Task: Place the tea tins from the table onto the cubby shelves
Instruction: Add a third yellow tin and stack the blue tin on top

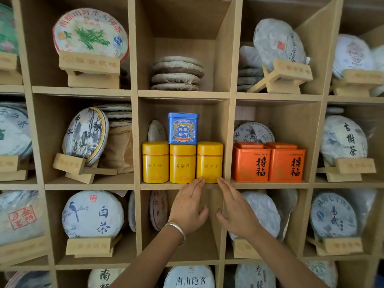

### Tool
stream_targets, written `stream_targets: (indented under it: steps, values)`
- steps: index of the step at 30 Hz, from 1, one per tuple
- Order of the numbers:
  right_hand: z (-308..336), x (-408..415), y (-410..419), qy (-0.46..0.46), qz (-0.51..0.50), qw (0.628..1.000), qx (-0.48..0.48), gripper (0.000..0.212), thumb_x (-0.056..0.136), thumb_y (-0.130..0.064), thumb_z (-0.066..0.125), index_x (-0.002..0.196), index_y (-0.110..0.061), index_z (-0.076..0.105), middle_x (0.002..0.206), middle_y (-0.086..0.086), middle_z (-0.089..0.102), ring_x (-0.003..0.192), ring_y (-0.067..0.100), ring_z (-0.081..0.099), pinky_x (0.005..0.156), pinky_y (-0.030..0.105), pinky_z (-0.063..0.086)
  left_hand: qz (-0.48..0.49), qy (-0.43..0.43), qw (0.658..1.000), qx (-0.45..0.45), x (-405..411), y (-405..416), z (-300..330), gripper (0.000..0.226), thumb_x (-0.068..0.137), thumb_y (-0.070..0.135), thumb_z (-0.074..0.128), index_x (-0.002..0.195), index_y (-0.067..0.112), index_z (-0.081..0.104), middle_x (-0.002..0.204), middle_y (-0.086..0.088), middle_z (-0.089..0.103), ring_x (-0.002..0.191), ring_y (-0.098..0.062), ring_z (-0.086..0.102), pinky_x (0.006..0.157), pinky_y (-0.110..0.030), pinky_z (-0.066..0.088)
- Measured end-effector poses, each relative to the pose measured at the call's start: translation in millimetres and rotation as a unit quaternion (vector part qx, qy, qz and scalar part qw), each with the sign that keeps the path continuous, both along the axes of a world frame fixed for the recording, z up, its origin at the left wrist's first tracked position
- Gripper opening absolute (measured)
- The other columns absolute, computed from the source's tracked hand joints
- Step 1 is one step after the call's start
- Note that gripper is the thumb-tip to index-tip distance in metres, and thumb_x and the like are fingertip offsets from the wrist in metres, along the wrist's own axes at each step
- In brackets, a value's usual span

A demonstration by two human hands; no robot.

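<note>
Cubby shelves [182,185]: both hands, left [188,206], right [236,210], flat-fingered at yellow tin [209,162].

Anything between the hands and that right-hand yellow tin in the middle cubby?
Nothing visible. Left hand and right hand are open, fingertips at the base of the right yellow tin, one on each side. It stands at the cubby's front edge.
</note>
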State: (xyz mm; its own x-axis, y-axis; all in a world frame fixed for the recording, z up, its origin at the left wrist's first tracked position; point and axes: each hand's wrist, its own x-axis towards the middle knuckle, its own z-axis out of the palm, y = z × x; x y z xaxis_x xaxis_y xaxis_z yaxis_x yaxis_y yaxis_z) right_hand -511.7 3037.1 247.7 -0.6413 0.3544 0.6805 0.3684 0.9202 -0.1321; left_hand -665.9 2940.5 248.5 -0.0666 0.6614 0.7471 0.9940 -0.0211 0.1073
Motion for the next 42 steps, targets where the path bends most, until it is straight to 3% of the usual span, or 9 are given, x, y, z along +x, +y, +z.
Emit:
stream_targets:
  steps: [18, 23, 29, 34, 42]
  values:
    - [1, 5, -6, 0.013, 0.002, 1.000, -0.021, 0.083, 0.084, -0.032, 0.059, 0.152, -0.015, 0.015, 0.157, 0.002, 0.023, 0.144, 0.014, 0.021, 0.116, 0.033, 0.025, 0.010, -0.013, 1.000, 0.001, 0, -1, -2, 0.072, 0.082, 0.035, 0.058, 0.146, 0.012, 0.033, 0.148, -0.005, 0.040, 0.137, -0.019, 0.035, 0.114, -0.027, 0.019]
    - [-5, -1, -19, -0.009, 0.017, 1.000, 0.018, 0.080, 0.083, -0.035, 0.053, 0.152, -0.016, 0.016, 0.157, 0.003, 0.024, 0.144, 0.015, 0.020, 0.117, 0.036, 0.023, 0.006, -0.034, 0.999, 0.022, -6, -12, -6, 0.069, 0.080, 0.034, 0.059, 0.143, 0.013, 0.039, 0.145, -0.004, 0.045, 0.135, -0.018, 0.039, 0.113, -0.029, 0.026]
    - [-9, -34, -42, -0.060, 0.058, 0.995, 0.053, 0.083, 0.084, -0.035, 0.049, 0.153, -0.017, 0.007, 0.161, -0.001, 0.010, 0.144, 0.004, -0.002, 0.115, 0.023, -0.003, 0.042, -0.042, 0.998, 0.013, -29, -37, -16, 0.069, 0.077, 0.028, 0.061, 0.141, 0.009, 0.042, 0.144, -0.008, 0.045, 0.135, -0.021, 0.040, 0.113, -0.030, 0.026]
    - [-6, -50, -47, -0.067, 0.059, 0.996, 0.029, 0.087, 0.084, -0.037, 0.051, 0.153, -0.018, 0.001, 0.161, 0.000, 0.002, 0.146, 0.008, -0.003, 0.119, 0.028, 0.005, 0.062, -0.036, 0.997, 0.021, -37, -47, -10, 0.068, 0.078, 0.028, 0.063, 0.140, 0.010, 0.043, 0.145, -0.006, 0.045, 0.134, -0.020, 0.041, 0.112, -0.029, 0.027]
    - [-6, -52, -40, -0.069, 0.046, 0.996, 0.018, 0.088, 0.083, -0.036, 0.053, 0.153, -0.016, 0.004, 0.161, 0.000, 0.005, 0.147, 0.010, 0.001, 0.119, 0.029, 0.009, 0.083, -0.056, 0.995, 0.024, -36, -43, -7, 0.070, 0.081, 0.030, 0.060, 0.144, 0.011, 0.036, 0.148, -0.004, 0.040, 0.139, -0.018, 0.033, 0.115, -0.027, 0.019]
